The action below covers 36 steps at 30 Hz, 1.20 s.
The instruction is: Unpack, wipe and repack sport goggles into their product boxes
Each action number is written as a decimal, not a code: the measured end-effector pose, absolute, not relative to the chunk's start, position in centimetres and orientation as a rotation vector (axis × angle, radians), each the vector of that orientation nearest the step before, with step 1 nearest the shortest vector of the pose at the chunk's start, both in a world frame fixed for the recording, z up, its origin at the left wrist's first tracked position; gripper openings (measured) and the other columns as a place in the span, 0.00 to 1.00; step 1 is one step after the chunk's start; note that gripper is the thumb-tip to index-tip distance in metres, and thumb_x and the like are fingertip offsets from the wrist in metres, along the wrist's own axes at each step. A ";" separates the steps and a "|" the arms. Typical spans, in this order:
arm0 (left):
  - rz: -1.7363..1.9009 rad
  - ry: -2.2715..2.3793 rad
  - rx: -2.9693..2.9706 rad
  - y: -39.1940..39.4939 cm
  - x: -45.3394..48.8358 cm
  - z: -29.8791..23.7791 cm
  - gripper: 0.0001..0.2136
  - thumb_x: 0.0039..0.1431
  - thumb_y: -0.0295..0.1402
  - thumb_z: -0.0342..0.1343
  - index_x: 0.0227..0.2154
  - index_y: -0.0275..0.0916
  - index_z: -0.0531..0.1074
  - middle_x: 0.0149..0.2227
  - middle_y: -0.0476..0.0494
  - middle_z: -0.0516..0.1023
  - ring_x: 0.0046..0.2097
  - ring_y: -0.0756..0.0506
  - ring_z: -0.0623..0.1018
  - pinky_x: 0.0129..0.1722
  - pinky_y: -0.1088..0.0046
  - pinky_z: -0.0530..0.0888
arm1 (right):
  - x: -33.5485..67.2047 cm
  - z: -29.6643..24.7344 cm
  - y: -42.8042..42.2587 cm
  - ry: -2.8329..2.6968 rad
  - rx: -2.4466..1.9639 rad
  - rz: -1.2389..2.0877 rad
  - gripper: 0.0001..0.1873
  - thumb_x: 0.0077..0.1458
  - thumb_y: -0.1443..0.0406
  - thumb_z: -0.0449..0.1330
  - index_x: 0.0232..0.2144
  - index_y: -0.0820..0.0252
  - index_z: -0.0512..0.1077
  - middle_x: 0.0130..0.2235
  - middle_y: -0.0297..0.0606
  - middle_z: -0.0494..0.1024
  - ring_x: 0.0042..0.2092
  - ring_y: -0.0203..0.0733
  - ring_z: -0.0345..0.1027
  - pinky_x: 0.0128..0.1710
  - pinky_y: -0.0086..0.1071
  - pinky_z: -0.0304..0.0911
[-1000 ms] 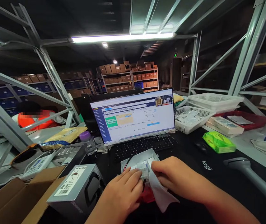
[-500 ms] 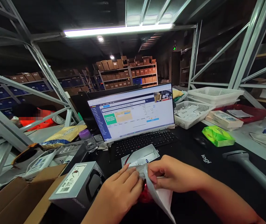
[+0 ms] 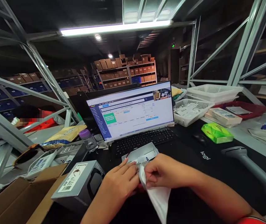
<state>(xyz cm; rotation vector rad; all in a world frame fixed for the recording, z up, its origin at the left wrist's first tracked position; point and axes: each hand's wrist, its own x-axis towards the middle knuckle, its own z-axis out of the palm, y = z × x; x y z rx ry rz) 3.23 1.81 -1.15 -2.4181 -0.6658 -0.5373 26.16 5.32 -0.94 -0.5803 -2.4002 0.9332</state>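
Note:
My left hand (image 3: 117, 185) and my right hand (image 3: 164, 172) meet low in the middle of the view, both closed on a white plastic bag (image 3: 157, 199) that hangs down between them. A bit of something red shows at the bag's mouth under my fingers; I cannot make out what it is. Just beyond my hands lies a small open white box (image 3: 141, 152) with papers in it, in front of a black keyboard (image 3: 144, 141) and a lit monitor (image 3: 131, 110).
A grey product box (image 3: 79, 185) sits on an open cardboard carton (image 3: 13, 196) at lower left. A barcode scanner (image 3: 247, 163), a black mouse (image 3: 200, 138), a green packet (image 3: 217, 133) and white baskets (image 3: 193, 110) lie to the right. A person in orange (image 3: 33, 119) is at far left.
My hands have drawn closer together on the bag. The bag now hangs more folded and straight down; less of the red item shows. The view has tilted slightly.

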 end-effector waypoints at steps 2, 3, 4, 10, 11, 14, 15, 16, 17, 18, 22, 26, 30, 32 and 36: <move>-0.548 -0.664 -2.454 1.5 2.6 -0.7 0.13 0.71 0.38 0.45 0.40 0.39 0.73 0.42 0.45 0.82 0.47 0.44 0.82 0.56 0.60 0.77 | 27.9 -0.3 6.7 -2.447 -0.465 1.076 0.20 0.47 0.72 0.69 0.18 0.60 0.60 0.19 0.21 0.60 0.23 0.27 0.51 0.24 0.23 0.46; -0.592 -0.665 -2.447 1.3 2.4 -0.5 0.14 0.71 0.39 0.45 0.40 0.39 0.73 0.42 0.45 0.82 0.48 0.45 0.82 0.57 0.60 0.76 | 28.8 0.0 7.2 -2.451 -0.431 1.117 0.22 0.48 0.70 0.69 0.18 0.60 0.59 0.19 0.21 0.58 0.23 0.28 0.49 0.23 0.23 0.46; -0.635 -0.665 -2.435 1.2 2.3 -0.4 0.15 0.71 0.39 0.44 0.39 0.39 0.73 0.41 0.46 0.82 0.48 0.45 0.82 0.57 0.61 0.76 | 29.4 0.2 7.5 -2.454 -0.411 1.132 0.23 0.49 0.68 0.70 0.17 0.60 0.58 0.19 0.21 0.58 0.23 0.28 0.49 0.23 0.24 0.46; -0.562 -0.682 -2.440 0.6 4.3 -0.9 0.14 0.71 0.31 0.41 0.36 0.38 0.73 0.36 0.46 0.82 0.42 0.45 0.83 0.51 0.61 0.80 | 27.4 -0.8 4.8 -2.479 -0.540 0.760 0.14 0.45 0.76 0.67 0.20 0.59 0.65 0.21 0.20 0.63 0.25 0.29 0.55 0.32 0.26 0.51; -0.586 -0.671 -2.417 0.6 4.7 -1.0 0.14 0.71 0.28 0.42 0.34 0.37 0.72 0.34 0.45 0.81 0.41 0.45 0.83 0.51 0.62 0.80 | 26.7 -1.2 4.2 -2.464 -0.588 0.701 0.13 0.45 0.77 0.65 0.21 0.59 0.66 0.22 0.21 0.64 0.26 0.29 0.56 0.33 0.27 0.51; -0.623 -0.653 -2.393 0.8 5.1 -1.1 0.14 0.69 0.26 0.43 0.30 0.38 0.71 0.32 0.45 0.81 0.39 0.45 0.83 0.50 0.62 0.81 | 25.9 -1.6 3.7 -2.452 -0.672 0.662 0.12 0.46 0.75 0.63 0.21 0.59 0.65 0.22 0.22 0.64 0.26 0.30 0.55 0.30 0.27 0.49; -0.612 -0.656 -2.411 0.8 5.1 -1.0 0.14 0.70 0.27 0.43 0.31 0.38 0.71 0.33 0.45 0.81 0.40 0.45 0.84 0.50 0.62 0.81 | 26.1 -1.5 4.0 -2.474 -0.641 0.709 0.13 0.46 0.75 0.63 0.20 0.59 0.64 0.21 0.22 0.62 0.25 0.30 0.54 0.29 0.27 0.48; -0.597 -0.655 -2.436 0.8 4.9 -0.7 0.14 0.70 0.30 0.43 0.33 0.38 0.72 0.34 0.45 0.82 0.41 0.45 0.84 0.50 0.61 0.81 | 26.6 -1.2 4.5 -2.503 -0.583 0.778 0.14 0.45 0.75 0.64 0.19 0.59 0.63 0.20 0.21 0.60 0.24 0.29 0.52 0.27 0.27 0.47; -0.586 -0.654 -2.461 0.7 4.6 -0.4 0.14 0.71 0.32 0.42 0.35 0.38 0.73 0.36 0.45 0.82 0.42 0.45 0.84 0.51 0.60 0.81 | 27.3 -0.8 5.2 -2.523 -0.515 0.854 0.16 0.44 0.75 0.64 0.19 0.59 0.61 0.20 0.21 0.59 0.24 0.29 0.51 0.26 0.26 0.46; -0.583 -0.653 -2.480 0.6 4.4 0.0 0.15 0.72 0.34 0.41 0.38 0.38 0.73 0.37 0.45 0.83 0.42 0.45 0.84 0.51 0.60 0.80 | 28.0 -0.4 5.9 -2.527 -0.454 0.934 0.17 0.44 0.76 0.64 0.18 0.60 0.59 0.20 0.21 0.57 0.24 0.28 0.50 0.26 0.26 0.46; -0.616 -0.662 -2.522 0.2 3.4 1.2 0.13 0.71 0.36 0.44 0.41 0.39 0.72 0.40 0.46 0.83 0.44 0.46 0.83 0.54 0.61 0.79 | 29.9 0.7 7.6 -2.408 -0.383 1.257 0.20 0.48 0.74 0.65 0.18 0.60 0.56 0.20 0.22 0.57 0.24 0.28 0.49 0.24 0.24 0.46; -0.647 -0.690 -2.583 0.4 3.1 1.1 0.07 0.68 0.33 0.50 0.38 0.40 0.71 0.42 0.46 0.83 0.45 0.47 0.83 0.58 0.60 0.76 | 29.7 0.5 7.9 -2.264 -0.396 1.457 0.26 0.49 0.64 0.70 0.17 0.59 0.55 0.20 0.23 0.55 0.23 0.28 0.48 0.22 0.24 0.44; -0.735 -0.724 -2.600 0.8 2.7 0.7 0.01 0.62 0.30 0.57 0.36 0.40 0.70 0.44 0.45 0.83 0.46 0.46 0.83 0.60 0.60 0.74 | 30.3 0.2 9.0 -2.059 -0.481 1.481 0.29 0.47 0.59 0.73 0.16 0.58 0.54 0.19 0.23 0.56 0.22 0.28 0.52 0.22 0.23 0.49; -0.850 -0.753 -2.543 0.9 2.3 0.6 0.03 0.60 0.29 0.58 0.33 0.40 0.69 0.43 0.45 0.83 0.44 0.47 0.83 0.59 0.61 0.75 | 31.3 0.2 10.0 -1.807 -0.562 1.358 0.32 0.45 0.57 0.74 0.17 0.57 0.52 0.19 0.24 0.59 0.22 0.30 0.57 0.22 0.24 0.54; -1.017 -0.831 -2.350 0.9 1.4 0.6 0.04 0.58 0.28 0.60 0.33 0.40 0.70 0.41 0.43 0.83 0.40 0.47 0.83 0.55 0.60 0.78 | 32.6 0.2 11.5 -1.345 -0.685 1.188 0.33 0.42 0.57 0.76 0.19 0.55 0.51 0.20 0.27 0.66 0.24 0.36 0.65 0.23 0.26 0.58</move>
